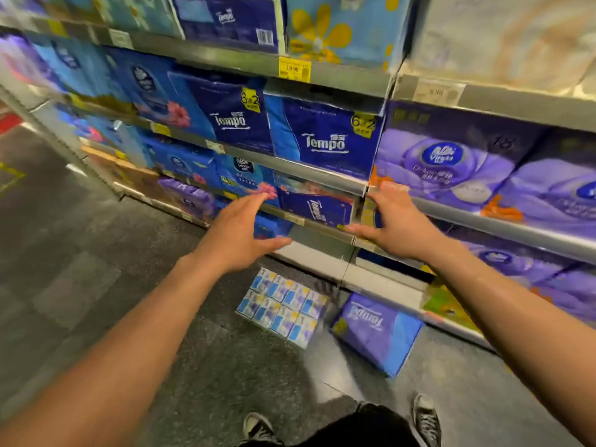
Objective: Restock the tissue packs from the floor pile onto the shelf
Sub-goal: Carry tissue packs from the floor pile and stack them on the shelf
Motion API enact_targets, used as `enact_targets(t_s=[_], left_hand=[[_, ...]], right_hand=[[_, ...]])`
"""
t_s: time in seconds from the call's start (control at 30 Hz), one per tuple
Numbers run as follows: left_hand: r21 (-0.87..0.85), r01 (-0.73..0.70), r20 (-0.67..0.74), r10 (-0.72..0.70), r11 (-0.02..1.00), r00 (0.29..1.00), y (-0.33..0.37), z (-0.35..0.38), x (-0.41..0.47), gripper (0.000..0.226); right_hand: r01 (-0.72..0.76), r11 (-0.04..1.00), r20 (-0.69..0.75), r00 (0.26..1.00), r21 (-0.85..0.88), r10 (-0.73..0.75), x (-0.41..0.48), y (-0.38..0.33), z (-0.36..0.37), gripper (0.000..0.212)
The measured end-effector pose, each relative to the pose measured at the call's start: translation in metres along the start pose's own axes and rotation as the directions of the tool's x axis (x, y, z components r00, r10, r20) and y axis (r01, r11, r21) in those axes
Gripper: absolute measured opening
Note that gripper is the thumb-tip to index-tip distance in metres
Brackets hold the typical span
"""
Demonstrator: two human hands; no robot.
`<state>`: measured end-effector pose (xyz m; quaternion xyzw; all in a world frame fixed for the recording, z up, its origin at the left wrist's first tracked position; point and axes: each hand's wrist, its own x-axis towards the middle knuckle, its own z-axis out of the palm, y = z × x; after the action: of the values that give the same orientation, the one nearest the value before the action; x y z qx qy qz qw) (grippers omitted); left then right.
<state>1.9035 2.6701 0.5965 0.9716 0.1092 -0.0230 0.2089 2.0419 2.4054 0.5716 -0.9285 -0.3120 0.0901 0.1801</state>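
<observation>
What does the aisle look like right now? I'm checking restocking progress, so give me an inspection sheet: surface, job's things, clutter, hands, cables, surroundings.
Surface: dark speckled floor, bare apart from two packs near the shelf foot.
Job's things: a purple tissue pack and a flat pack of small patterned tissues lie side by side on the floor; a dark blue pack sits on the lower shelf between the hands.
Clutter: nothing seen.
Hands: left hand and right hand open, empty, reaching toward the lower shelf.
Cables: nothing seen.
Surroundings: shelves full of blue and purple packs, yellow price tag, black sneakers at bottom.
</observation>
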Motion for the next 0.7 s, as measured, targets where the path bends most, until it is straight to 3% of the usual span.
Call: enact_targets(t_s=[0.2, 0.3, 0.37, 0.7], left_hand=[[-0.043, -0.021, 0.232, 0.030, 0.999, 0.972, -0.087, 0.009, 0.023, 0.098], [-0.081, -0.004, 0.283, 0.026, 0.997, 0.959, -0.110, 0.023, 0.042, 0.097], [-0.076, 0.026, 0.328, 0.001, 0.997, 0.945, -0.123, 0.037, 0.055, 0.094], [-0.023, 0.049, 0.411, -0.035, 0.999, 0.911, -0.211, 0.120, 0.131, 0.097]], right_hand=[[-0.322, 0.936, 0.088, 0.946, 0.141, 0.312, -0.014, -0.063, 0.071, 0.110], [-0.438, 0.869, 0.101, 0.899, 0.229, 0.427, -0.017, -0.075, 0.101, 0.090], [-0.487, 0.829, 0.110, 0.872, 0.275, 0.476, -0.013, -0.073, 0.124, 0.080], [-0.615, 0.663, 0.290, 0.788, 0.427, 0.544, 0.076, -0.040, 0.235, 0.078]])
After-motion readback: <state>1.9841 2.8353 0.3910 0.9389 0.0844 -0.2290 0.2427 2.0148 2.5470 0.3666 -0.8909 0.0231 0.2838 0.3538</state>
